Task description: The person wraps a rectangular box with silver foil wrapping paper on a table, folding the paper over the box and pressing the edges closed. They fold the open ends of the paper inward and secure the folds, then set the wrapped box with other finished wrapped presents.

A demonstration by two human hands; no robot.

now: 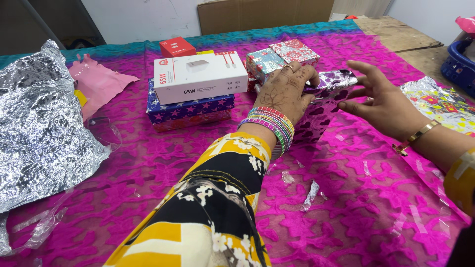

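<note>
Foil-wrapped purple box (324, 106) on the pink cloth (346, 207), right of the stacked boxes (190, 106): probably light, rigid, slippery-skinned; best held by opposite sides. Left hand (287, 91) presses flat on top, fingers curled over its edge. Right hand (381, 101) hovers beside it, fingers spread, holding nothing.

Bright, even light, glare on the crinkled foil sheet (34, 128), edges perhaps slightly stretched.

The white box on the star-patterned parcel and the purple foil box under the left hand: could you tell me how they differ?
The white box is unwrapped; the purple foil box is wrapped in shiny heart-patterned foil. The white box sits untouched on the star-patterned parcel; the purple foil box lies under the left hand. Both are rectangular.
</note>
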